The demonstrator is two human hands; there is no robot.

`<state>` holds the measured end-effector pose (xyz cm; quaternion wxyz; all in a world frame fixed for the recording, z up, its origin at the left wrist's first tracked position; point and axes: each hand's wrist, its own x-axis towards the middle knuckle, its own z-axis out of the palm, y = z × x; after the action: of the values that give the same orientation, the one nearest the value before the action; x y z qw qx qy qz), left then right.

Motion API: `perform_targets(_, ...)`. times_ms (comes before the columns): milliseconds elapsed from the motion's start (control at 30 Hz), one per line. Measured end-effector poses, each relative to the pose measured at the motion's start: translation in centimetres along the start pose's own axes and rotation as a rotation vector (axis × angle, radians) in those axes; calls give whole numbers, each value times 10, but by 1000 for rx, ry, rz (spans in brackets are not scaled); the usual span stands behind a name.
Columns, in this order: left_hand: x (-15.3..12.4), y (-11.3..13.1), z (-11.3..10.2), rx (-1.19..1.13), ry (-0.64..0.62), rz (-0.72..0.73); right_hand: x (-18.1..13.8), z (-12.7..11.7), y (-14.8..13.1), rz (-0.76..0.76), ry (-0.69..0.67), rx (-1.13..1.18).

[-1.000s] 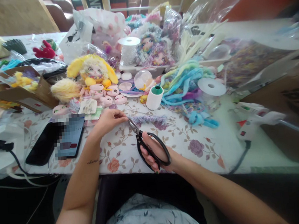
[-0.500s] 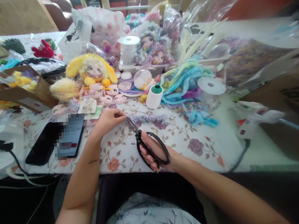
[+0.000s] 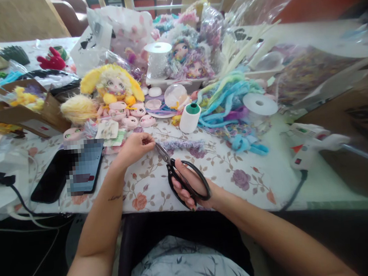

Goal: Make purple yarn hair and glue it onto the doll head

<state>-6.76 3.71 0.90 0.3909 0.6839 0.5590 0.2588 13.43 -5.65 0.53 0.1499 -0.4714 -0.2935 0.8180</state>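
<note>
While the right hand [image 3: 193, 176] is clamped on the black-handled metal scissors [image 3: 169, 161], its fingers wrap the lower loop and its thumb lies along the upper one. The blades point far and left, their tips at the fingertips of the left hand [image 3: 135, 148]. Left thumb and forefinger are pressed together; whether anything thin is gripped between them cannot be told. A fuzzy lavender-grey yarn strand [image 3: 184, 144] lies on the white floral tablecloth [image 3: 218, 173], just right of the left fingertips and beyond the scissors.

Containers: at left, an open brown cardboard box [image 3: 32, 121] holds yellow plush pieces [image 3: 24, 97]. At far centre, fluffy-haired doll heads [image 3: 181, 51] show above the rim of a white plastic tray [image 3: 189, 85]. At far right, a clear plastic bag [image 3: 313, 74] contains multicoloured material, too blurred to identify.
</note>
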Motion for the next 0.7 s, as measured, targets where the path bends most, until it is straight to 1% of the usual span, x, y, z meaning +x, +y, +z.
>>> perform_targets(133, 0, -1, -1, -18, -25, -5, 0, -2, -1, 15, -4, 15)
perform_targets(367, 0, 0, -3, -17, -34, -4, 0, -5, 0, 0, -59, 41)
perform_targets(500, -1, -1, -4, -17, -37, 15, -1, -5, -1, 9, -53, 38)
perform_targets(700, -1, -2, -5, -17, -43, 6, -2, -4, -1, -33, -61, 28)
